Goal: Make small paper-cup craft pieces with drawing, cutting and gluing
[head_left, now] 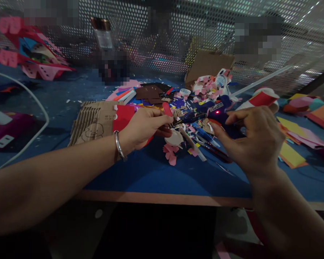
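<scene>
My left hand, with a silver bangle at its wrist, pinches a small red paper piece near the nozzle of a dark blue glue gun. A red light glows on the gun, and a long clear glue stick sticks out of its back. Thumb and curled fingers of my right hand are on either side of the gun's handle, which is partly hidden. Under my left fingers lie a round white disc and pink paper flowers. Beside my left wrist is red paper.
Corrugated cardboard with a drawn face lies at left. Paper scraps and tools crowd the middle. An open cardboard box, a red-and-white roll and coloured paper stand around. A white cable curves at far left.
</scene>
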A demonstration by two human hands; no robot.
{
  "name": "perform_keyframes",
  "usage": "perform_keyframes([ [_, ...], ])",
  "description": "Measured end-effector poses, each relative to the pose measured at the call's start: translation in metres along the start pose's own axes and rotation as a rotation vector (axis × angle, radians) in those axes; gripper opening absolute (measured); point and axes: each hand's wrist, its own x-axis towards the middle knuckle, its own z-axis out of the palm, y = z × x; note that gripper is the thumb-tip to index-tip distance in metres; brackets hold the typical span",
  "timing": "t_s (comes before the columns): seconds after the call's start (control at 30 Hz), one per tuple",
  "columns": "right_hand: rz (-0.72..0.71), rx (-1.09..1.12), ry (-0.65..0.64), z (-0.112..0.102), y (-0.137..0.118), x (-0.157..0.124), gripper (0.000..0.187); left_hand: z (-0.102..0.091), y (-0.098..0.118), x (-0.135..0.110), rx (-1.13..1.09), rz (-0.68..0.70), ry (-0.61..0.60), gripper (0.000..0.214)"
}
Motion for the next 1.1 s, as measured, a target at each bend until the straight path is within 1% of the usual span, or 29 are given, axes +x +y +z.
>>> perform_keyframes([
  [0.3, -0.017, 0.015, 0.004, -0.0008, 0.0007, -0.0005, 0.028, 0.0, 0.0001, -0.0002, 0.006, 0.002, -0.004, 0.039],
  [0.6, -0.014, 0.016, -0.004, -0.0011, 0.0007, 0.0004, 0.029, -0.0001, 0.0009, -0.0005, 0.021, -0.004, -0.006, 0.036],
  [0.73, 0.007, 0.019, -0.009, -0.0009, 0.0017, 0.0007, 0.028, -0.0005, 0.0002, -0.0006, 0.01, 0.0, -0.005, 0.036],
  [0.93, 0.056, 0.034, 0.023, 0.0002, 0.0003, 0.0005, 0.026, 0.0002, 0.0013, -0.0012, 0.004, 0.0, 0.005, 0.038],
  [1.1, 0.055, 0.018, 0.034, 0.0003, 0.0003, -0.0001, 0.026, -0.0006, 0.0002, -0.0006, -0.001, -0.001, 0.007, 0.037],
])
